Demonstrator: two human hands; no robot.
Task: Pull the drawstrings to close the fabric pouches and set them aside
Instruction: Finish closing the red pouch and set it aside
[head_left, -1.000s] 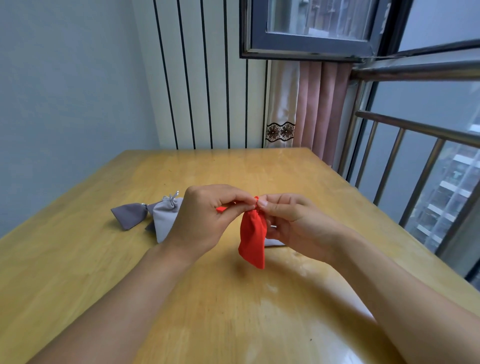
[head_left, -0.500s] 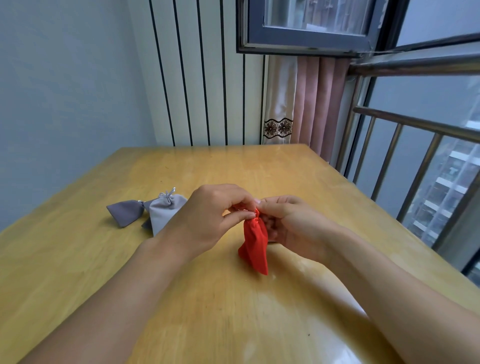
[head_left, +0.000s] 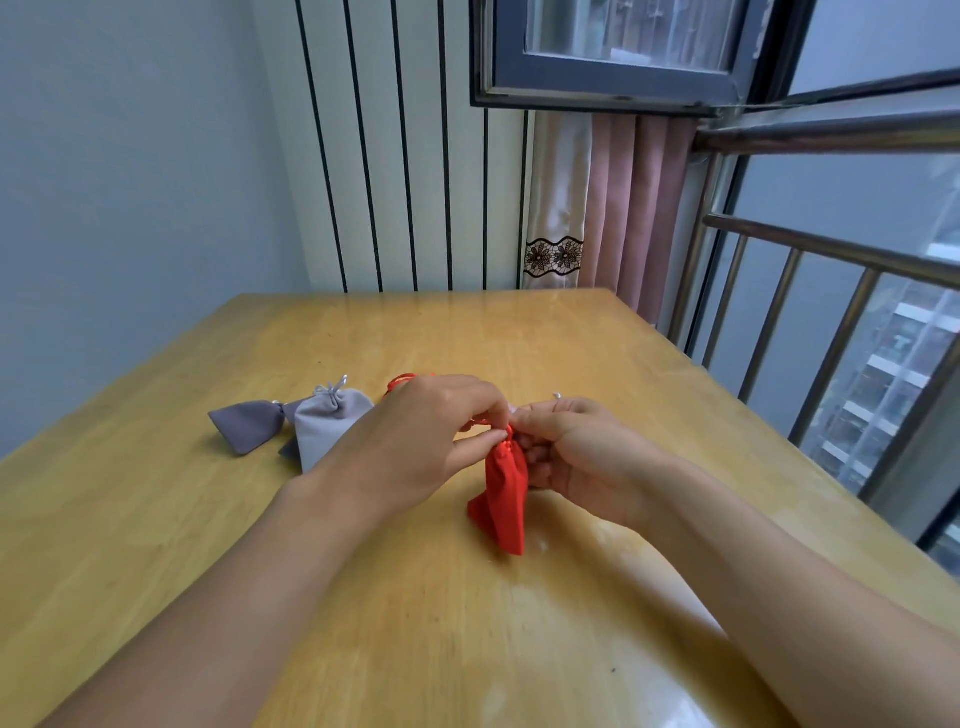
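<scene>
Big wooden tabletop (head_left: 218, 530). Both hands up over the middle: left hand (head_left: 426, 441) and right hand (head_left: 576, 457) pinching the gathered top of a red pouch (head_left: 503, 499), bottom hanging down. Two grey pouches (head_left: 296, 423) lying closed, far left. Red cord (head_left: 402, 380) looping behind left hand.

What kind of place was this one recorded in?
Probably a room in a high-rise flat: a wooden table beside a railed window, pink curtains, and apartment blocks visible outside, below.

Head view, downward, near table (head_left: 260, 519)
</scene>
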